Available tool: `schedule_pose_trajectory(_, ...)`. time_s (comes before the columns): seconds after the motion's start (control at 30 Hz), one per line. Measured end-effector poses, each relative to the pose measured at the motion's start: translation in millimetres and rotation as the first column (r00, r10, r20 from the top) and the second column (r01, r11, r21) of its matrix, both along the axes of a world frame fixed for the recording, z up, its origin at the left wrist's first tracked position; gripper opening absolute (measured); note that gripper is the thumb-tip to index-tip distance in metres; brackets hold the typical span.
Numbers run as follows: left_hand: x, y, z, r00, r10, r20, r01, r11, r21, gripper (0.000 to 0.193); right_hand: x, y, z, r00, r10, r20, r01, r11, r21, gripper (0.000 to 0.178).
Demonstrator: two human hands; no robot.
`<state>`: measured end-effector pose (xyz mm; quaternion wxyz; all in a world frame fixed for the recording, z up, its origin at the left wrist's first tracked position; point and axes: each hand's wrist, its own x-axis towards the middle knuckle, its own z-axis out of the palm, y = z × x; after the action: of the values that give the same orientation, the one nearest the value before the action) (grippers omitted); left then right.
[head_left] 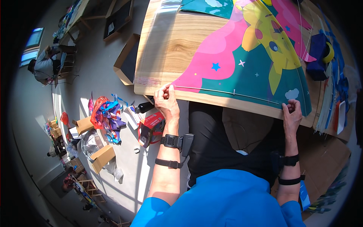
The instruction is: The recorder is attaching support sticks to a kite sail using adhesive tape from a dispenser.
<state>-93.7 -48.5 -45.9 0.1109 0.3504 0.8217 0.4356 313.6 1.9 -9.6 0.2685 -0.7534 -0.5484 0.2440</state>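
A printed kite (223,53) in pink, teal and yellow lies on the wooden table, its lower edge along the table's near side. A thin pale rod (219,90) with a small clip near its middle runs along that edge. At the rod's left end, my left hand (167,103) is closed, thumb and fingers pinched together at the kite's corner. My right hand (292,116) is at the rod's right end, thumb and forefinger closed on the kite's lower edge. What lies between the fingertips of either hand is mostly hidden.
On the wooden table (160,53), a dark blue tape dispenser (317,56) with yellow tape stands at the right, beside blue ribbons and thin rods (328,102). Open cardboard boxes (125,62), a red carton (151,126) and a colourful bundle (107,113) lie on the floor. Another person (45,66) sits far left.
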Motion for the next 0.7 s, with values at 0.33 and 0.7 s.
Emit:
schedule_pose_trajectory(0.33,-0.6,-0.2,-1.7,0.997,0.004,0.080,-0.010,0.997,0.073,0.041,-2.5,0.8,3.0,1.000,0.000,-0.007,0.000,1.000,0.002,0.019)
schedule_pose_trajectory(0.7,3.3,-6.4,18.8,0.771,-0.219,-0.598,0.175,0.976,-0.132,0.034,-8.9,-9.3,6.4,0.997,-0.072,0.042,0.068,0.994,0.089,0.021)
